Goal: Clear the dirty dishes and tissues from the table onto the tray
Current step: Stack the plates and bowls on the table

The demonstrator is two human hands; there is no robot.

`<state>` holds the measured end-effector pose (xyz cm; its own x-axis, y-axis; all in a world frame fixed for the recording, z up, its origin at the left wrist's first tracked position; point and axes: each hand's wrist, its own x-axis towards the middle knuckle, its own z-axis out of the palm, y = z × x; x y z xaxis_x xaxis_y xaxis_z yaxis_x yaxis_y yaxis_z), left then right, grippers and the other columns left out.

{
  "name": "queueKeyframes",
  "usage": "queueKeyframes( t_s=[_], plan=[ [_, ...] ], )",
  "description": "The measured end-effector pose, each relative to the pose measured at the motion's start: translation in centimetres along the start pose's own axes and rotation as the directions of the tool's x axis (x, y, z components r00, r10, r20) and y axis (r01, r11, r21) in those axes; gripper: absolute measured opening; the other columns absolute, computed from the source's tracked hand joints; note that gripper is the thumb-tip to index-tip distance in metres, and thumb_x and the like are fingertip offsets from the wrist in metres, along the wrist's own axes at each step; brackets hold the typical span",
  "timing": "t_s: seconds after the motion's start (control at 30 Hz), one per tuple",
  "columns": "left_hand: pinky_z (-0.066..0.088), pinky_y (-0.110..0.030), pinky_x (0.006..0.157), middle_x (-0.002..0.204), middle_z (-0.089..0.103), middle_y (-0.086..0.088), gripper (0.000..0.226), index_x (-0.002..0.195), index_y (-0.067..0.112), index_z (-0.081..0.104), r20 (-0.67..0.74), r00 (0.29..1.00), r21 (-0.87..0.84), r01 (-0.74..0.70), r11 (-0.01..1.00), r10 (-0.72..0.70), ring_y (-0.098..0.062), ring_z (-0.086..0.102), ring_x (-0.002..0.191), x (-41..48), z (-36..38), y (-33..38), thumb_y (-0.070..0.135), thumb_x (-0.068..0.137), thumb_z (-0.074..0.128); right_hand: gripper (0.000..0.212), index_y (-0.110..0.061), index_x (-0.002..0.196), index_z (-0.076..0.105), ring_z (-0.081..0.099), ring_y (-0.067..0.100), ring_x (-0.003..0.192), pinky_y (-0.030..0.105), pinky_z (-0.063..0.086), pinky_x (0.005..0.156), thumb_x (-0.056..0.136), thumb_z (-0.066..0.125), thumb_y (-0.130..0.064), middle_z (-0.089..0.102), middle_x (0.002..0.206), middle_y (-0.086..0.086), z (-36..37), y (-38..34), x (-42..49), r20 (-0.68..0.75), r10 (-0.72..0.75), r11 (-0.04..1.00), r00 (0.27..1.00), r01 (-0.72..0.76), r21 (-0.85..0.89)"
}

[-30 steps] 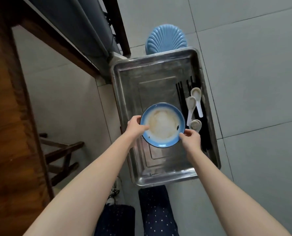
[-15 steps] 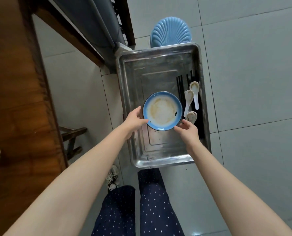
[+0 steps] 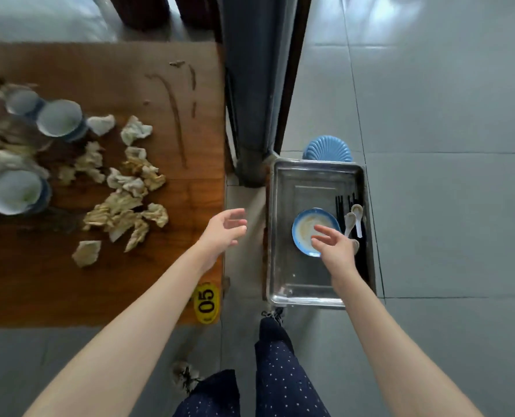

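Both hands are free and hold nothing: the left hand (image 3: 224, 228) hangs with relaxed, slightly bent fingers just left of the tray (image 3: 298, 278), over the gap before the table (image 3: 160, 281), and the right hand (image 3: 336, 246) is spread open above the tray, over the near edge of the blue dish (image 3: 304, 230). This dish lies flat in the middle of the tray, with the white spoons (image 3: 354, 219) and the black chopsticks (image 3: 339, 203) along the tray's right side. Left of the tray, on the table, wait the crumpled tissues (image 3: 123, 206) and, farther left, the bowls (image 3: 18, 195), not yet cleared. The danger, I think, is the gap: the tissues are light, soft and irregular, so a loose handful carried across could drop pieces to the floor. The bowls look glazed and smooth (probably greasy inside too), so they may slip from the fingers. The tray is thin shiny metal with a low rim and seems to rest on a ribbed blue stool (image 3: 326, 149) at its far end; heavy bowls placed near one side could tilt it, and a bowl set on the shallow dish may wobble.
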<state>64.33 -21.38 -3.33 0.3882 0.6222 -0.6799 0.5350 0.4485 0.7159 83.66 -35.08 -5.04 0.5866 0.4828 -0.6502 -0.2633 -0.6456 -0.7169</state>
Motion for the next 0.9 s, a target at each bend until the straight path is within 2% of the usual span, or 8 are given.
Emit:
queueKeyframes(
  t_s=[0.17, 0.27, 0.4, 0.47, 0.57, 0.73, 0.83, 0.9],
  plan=[
    [0.047, -0.027, 0.076, 0.115, 0.063, -0.003, 0.037, 0.127, 0.021, 0.054, -0.137, 0.989, -0.178, -0.079, 0.981, 0.055, -0.016, 0.061, 0.097, -8.0, -9.9, -2.5, 0.007, 0.093, 0.057, 0.027, -0.019, 0.11, 0.065, 0.061, 0.005, 0.082, 0.01, 0.046, 0.061, 0.089, 0.06, -0.003, 0.068, 0.091, -0.002, 8.5, -1.9, -8.1, 0.092, -0.161, 0.985, 0.983, 0.166, -0.053],
    [0.045, -0.032, 0.085, 0.116, 0.064, -0.001, 0.033, 0.123, 0.025, 0.056, -0.227, 0.973, -0.246, -0.098, 0.964, 0.041, -0.018, 0.062, 0.103, -13.6, -17.0, -5.6, 0.01, 0.093, 0.059, 0.029, -0.014, 0.111, 0.065, 0.062, 0.015, 0.085, 0.022, 0.048, 0.072, 0.087, 0.059, 0.002, 0.068, 0.093, 0.007, 14.9, -2.4, -13.4, 0.164, -0.239, 0.965, 0.957, 0.252, -0.066],
    [0.046, -0.032, 0.086, 0.119, 0.063, -0.002, 0.034, 0.126, 0.022, 0.055, -0.35, 0.936, -0.256, -0.137, 0.957, 0.04, -0.018, 0.062, 0.104, -21.8, -26.5, -10.7, 0.012, 0.093, 0.059, 0.022, -0.023, 0.103, 0.064, 0.06, 0.005, 0.077, 0.02, 0.049, 0.065, 0.088, 0.062, -0.007, 0.065, 0.085, -0.007, 23.9, -2.9, -19.9, 0.252, -0.307, 0.937, 0.918, 0.338, -0.086],
    [0.046, -0.029, 0.083, 0.119, 0.063, -0.003, 0.035, 0.128, 0.02, 0.054, -0.426, 0.904, -0.252, -0.164, 0.954, 0.042, -0.018, 0.062, 0.103, -25.2, -30.8, -13.1, 0.012, 0.094, 0.058, 0.019, -0.024, 0.104, 0.064, 0.058, 0.002, 0.077, 0.018, 0.048, 0.064, 0.089, 0.063, -0.011, 0.063, 0.085, -0.011, 28.5, -3.0, -22.6, 0.305, -0.321, 0.93, 0.897, 0.359, -0.079],
    [0.047, -0.026, 0.076, 0.117, 0.062, -0.006, 0.034, 0.127, 0.015, 0.053, -0.532, 0.846, -0.268, -0.202, 0.942, 0.03, -0.017, 0.062, 0.094, -29.5, -36.0, -16.4, 0.009, 0.094, 0.056, 0.018, -0.022, 0.104, 0.065, 0.059, 0.004, 0.086, 0.018, 0.047, 0.064, 0.089, 0.064, -0.013, 0.066, 0.096, -0.004, 34.9, -3.1, -26.5, 0.413, -0.325, 0.913, 0.851, 0.397, -0.098],
    [0.046, -0.02, 0.067, 0.114, 0.06, -0.002, 0.034, 0.128, 0.015, 0.05, -0.62, 0.784, -0.311, -0.21, 0.927, -0.03, -0.01, 0.06, 0.09, -34.5, -42.7, -20.8, 0.012, 0.095, 0.055, 0.017, -0.021, 0.104, 0.066, 0.06, 0.006, 0.089, 0.016, 0.044, 0.059, 0.088, 0.065, -0.015, 0.066, 0.1, -0.001, 43.9, -3.8, -31.5, 0.528, -0.308, 0.885, 0.792, 0.442, -0.146],
    [0.045, -0.022, 0.065, 0.112, 0.061, -0.003, 0.032, 0.127, 0.014, 0.051, -0.672, 0.738, -0.335, -0.223, 0.915, -0.066, -0.011, 0.06, 0.086, -36.1, -45.9, -23.1, 0.011, 0.095, 0.055, 0.018, -0.019, 0.105, 0.067, 0.063, 0.014, 0.094, 0.023, 0.052, 0.068, 0.088, 0.065, -0.014, 0.066, 0.103, 0.002, 48.8, -4.3, -33.4, 0.583, -0.293, 0.873, 0.758, 0.461, -0.161],
    [0.044, -0.028, 0.07, 0.113, 0.062, -0.005, 0.032, 0.127, 0.013, 0.051, -0.691, 0.716, -0.364, -0.227, 0.904, -0.099, -0.014, 0.061, 0.088, -36.6, -48.0, -24.7, 0.011, 0.096, 0.054, 0.019, -0.018, 0.106, 0.067, 0.062, 0.013, 0.095, 0.023, 0.052, 0.073, 0.088, 0.065, -0.014, 0.066, 0.104, 0.002, 51.8, -4.6, -34.4, 0.614, -0.281, 0.866, 0.737, 0.471, -0.169]
  ],
)
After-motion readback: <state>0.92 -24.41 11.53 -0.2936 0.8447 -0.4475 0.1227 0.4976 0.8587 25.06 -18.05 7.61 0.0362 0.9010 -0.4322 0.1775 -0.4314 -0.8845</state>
